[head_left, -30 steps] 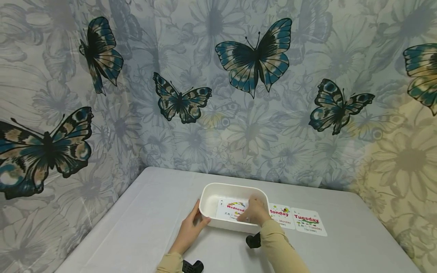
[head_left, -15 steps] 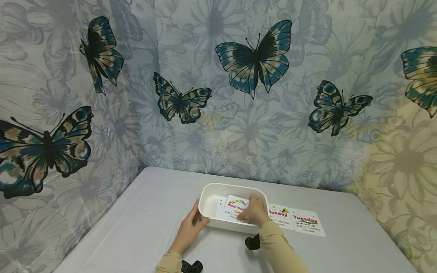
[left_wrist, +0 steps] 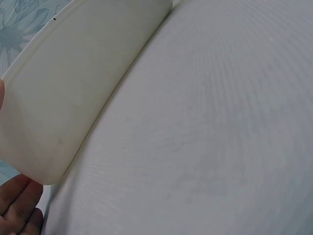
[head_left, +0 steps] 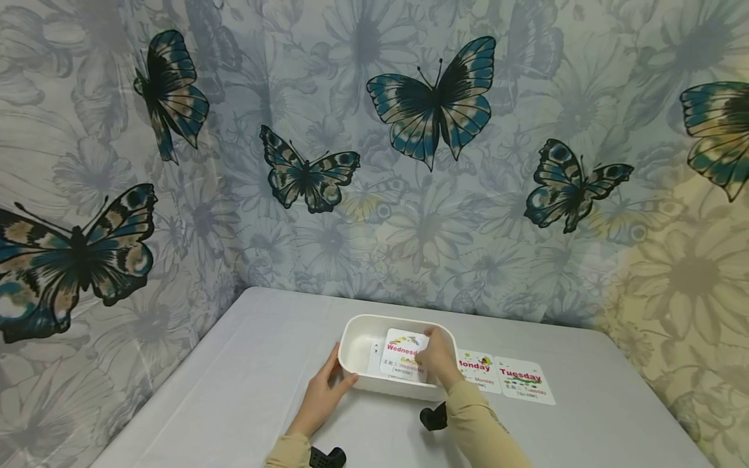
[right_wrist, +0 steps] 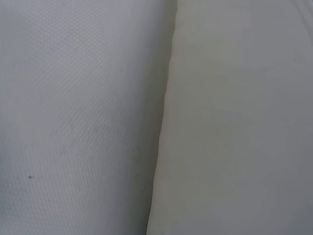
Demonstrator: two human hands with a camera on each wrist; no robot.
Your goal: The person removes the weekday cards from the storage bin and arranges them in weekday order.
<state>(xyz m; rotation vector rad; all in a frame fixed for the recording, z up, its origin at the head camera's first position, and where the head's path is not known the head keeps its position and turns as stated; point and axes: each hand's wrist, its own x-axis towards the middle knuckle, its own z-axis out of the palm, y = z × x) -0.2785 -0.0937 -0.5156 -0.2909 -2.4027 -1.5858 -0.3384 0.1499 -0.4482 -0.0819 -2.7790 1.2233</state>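
Observation:
A white plastic box point(head_left: 393, 385) with rounded corners stands on the table. My left hand point(head_left: 320, 395) grips its left end, the thumb over the front rim and the fingers along the side. In the left wrist view, fingertips point(left_wrist: 22, 203) touch the box's lower corner. Inside the box, my right hand point(head_left: 440, 359) pinches the right edge of a "Wednesday" card point(head_left: 399, 354), which is raised at a slant. Another white card point(head_left: 375, 356) shows partly beneath it. The right wrist view shows the box's outer wall point(right_wrist: 234, 122) but no hand.
To the right of the box, a "Monday" card point(head_left: 476, 370), partly hidden by the box and right arm, and a "Tuesday" card point(head_left: 525, 381) lie side by side on the white-covered table point(head_left: 234, 396). Butterfly-print fabric point(head_left: 445, 247) hangs behind.
The Wednesday card has slid right and risen off the card beneath it, exposing more of that one. My right hand has lifted slightly; my left hand keeps its hold on the box.

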